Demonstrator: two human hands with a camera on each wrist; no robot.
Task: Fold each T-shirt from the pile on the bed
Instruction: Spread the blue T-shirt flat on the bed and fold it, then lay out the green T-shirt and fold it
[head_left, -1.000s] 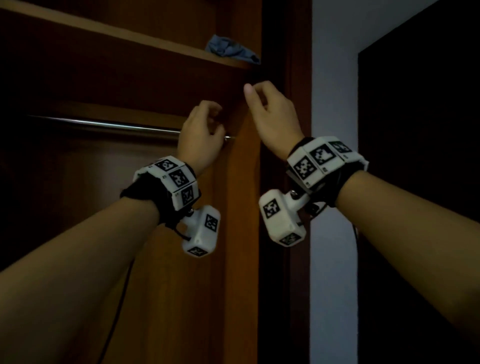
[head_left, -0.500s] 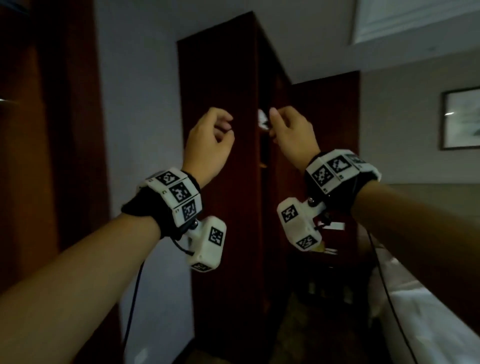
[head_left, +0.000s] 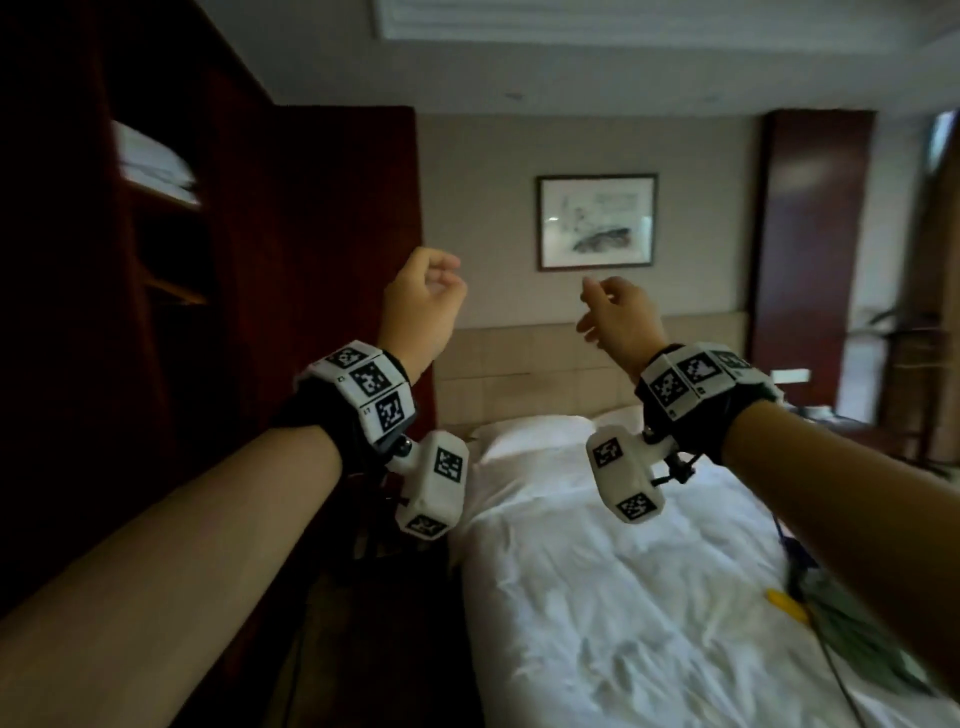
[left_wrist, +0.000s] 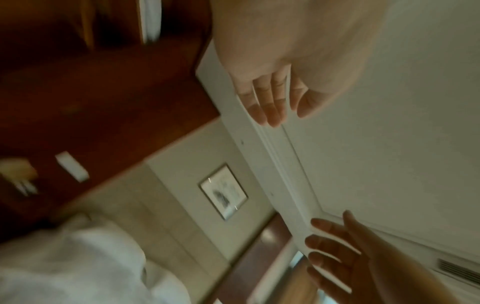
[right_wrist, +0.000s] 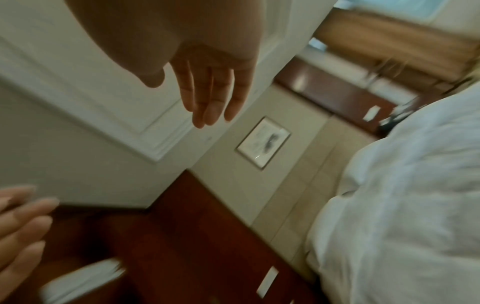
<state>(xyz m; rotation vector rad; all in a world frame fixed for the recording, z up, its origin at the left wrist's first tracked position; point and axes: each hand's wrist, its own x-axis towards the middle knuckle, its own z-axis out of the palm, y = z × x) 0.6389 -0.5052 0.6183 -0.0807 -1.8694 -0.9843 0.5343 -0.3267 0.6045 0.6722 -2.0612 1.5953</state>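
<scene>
Both arms raised forward, wrists bent up. Left hand (head_left: 422, 306) loosely curled in the head view, fingers (left_wrist: 267, 102) nearly straight in the wrist view, holding nothing. Right hand (head_left: 621, 319) relaxed, also without anything.

White bed (head_left: 597, 597); dark red-brown wardrobe (head_left: 311, 260); beige headboard (head_left: 519, 364).

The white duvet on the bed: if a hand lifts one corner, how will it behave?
The duvet is creased and puffy, so it will likely drape and sag, not stay flat. It covers the bed fully, so it is probably bulky, though light for its size.
</scene>
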